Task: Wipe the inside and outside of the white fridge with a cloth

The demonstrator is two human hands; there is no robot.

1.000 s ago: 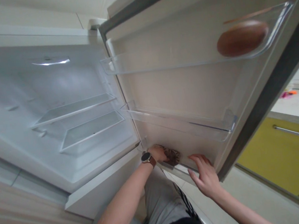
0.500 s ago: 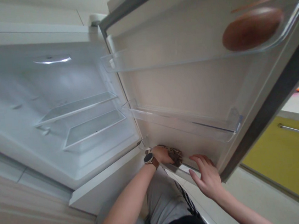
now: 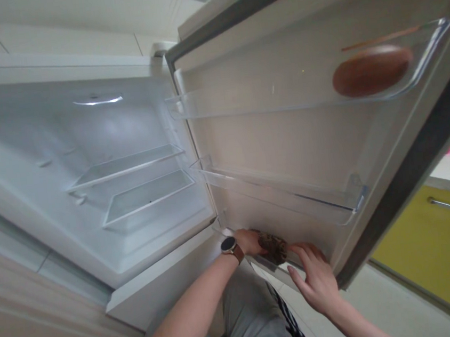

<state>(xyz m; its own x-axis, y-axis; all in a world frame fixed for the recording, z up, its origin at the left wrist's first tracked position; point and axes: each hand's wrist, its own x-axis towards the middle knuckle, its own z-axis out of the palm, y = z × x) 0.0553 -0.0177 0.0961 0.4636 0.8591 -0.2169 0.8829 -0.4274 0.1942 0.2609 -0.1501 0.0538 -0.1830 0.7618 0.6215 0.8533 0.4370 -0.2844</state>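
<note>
My left hand (image 3: 249,241), with a watch (image 3: 229,245) on its wrist, is down at the lowest bin (image 3: 267,263) of the open fridge door. Its fingers press on a dark brown patterned cloth (image 3: 273,247), bunched up, and are partly hidden by it. To the right, my right hand (image 3: 314,274) is spread, thumb apart from the fingers, by the bin's right part. Its fingertips come close to the cloth; whether they touch it I cannot tell.
The fridge door (image 3: 270,142) carries a clear middle bin (image 3: 275,190) and a top bin (image 3: 250,99) with a reddish-brown oval thing (image 3: 371,71). Glass shelves (image 3: 149,195) are inside the fridge at left. A yellow drawer front (image 3: 431,254) stands at right.
My left hand and the cloth have moved a little right, closer to my right hand. My view has shifted slightly, so the door and fridge sit lower.
</note>
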